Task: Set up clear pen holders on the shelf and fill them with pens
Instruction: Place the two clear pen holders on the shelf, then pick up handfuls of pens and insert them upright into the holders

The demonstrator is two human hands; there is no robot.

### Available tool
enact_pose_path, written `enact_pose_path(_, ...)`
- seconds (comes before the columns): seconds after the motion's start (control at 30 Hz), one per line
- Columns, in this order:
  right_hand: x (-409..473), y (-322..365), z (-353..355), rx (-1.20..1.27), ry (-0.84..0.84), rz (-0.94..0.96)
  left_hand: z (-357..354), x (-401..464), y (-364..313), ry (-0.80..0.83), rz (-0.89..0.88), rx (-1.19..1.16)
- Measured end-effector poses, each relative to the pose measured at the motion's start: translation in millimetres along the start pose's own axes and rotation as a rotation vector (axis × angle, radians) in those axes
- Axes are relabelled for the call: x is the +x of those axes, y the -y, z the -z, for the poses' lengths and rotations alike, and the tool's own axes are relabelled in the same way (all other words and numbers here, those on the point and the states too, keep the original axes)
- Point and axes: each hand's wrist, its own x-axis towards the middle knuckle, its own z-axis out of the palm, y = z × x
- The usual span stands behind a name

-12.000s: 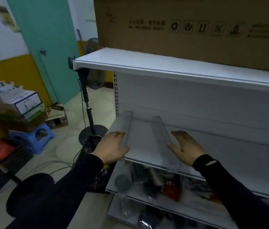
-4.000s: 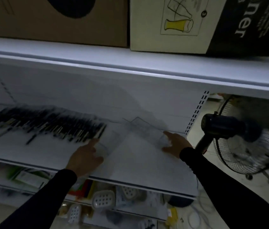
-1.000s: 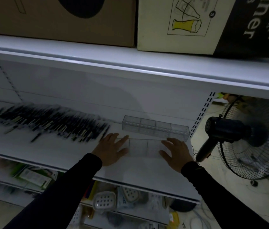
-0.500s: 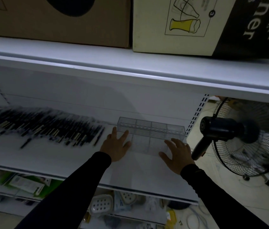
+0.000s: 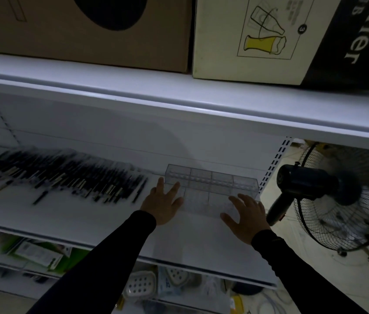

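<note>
A clear stepped pen holder (image 5: 210, 189) with several compartments stands on the white shelf (image 5: 201, 250), at its right end near the back wall. My left hand (image 5: 163, 205) lies flat with spread fingers against the holder's left front corner. My right hand (image 5: 244, 216) rests flat with straight fingers at the holder's right front edge. A long row of dark pens (image 5: 61, 175) lies loose on the shelf to the left, a little apart from my left hand.
A cardboard box (image 5: 83, 30) and a cream box with a beer drawing (image 5: 260, 39) sit on the upper shelf. A black standing fan (image 5: 337, 193) is just right of the shelf end. Packaged goods (image 5: 40, 254) fill the lower shelf.
Both hands have slid a little further back along the shelf with the clear holder, which now sits closer to the back wall. The pens have not moved.
</note>
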Motion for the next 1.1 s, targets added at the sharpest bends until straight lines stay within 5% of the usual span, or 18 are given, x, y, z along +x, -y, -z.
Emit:
enact_pose_path(0.37, 10.7, 41.3, 18.7, 0.127, -0.024, 0.070, 22.3, -15.7, 56.1, -0.155, 0.001, -0.069)
enact_pose_path(0.73, 36.2, 231.8, -13.0, 0.243, 0.161, 0.390, 80.4, -76.2, 246.0, -0.343, 0.285, -0.030)
enact_pose_path(0.93, 62.9, 324.9, -53.6, 0.220, 0.200, 0.189, 134.8, -80.2, 379.9, -0.335, 0.326, 0.037)
enact_pose_path(1.1, 61.6, 364.5, -51.5, 0.192, 0.155, 0.049, 169.7, -89.6, 420.2, -0.250, 0.306, 0.015)
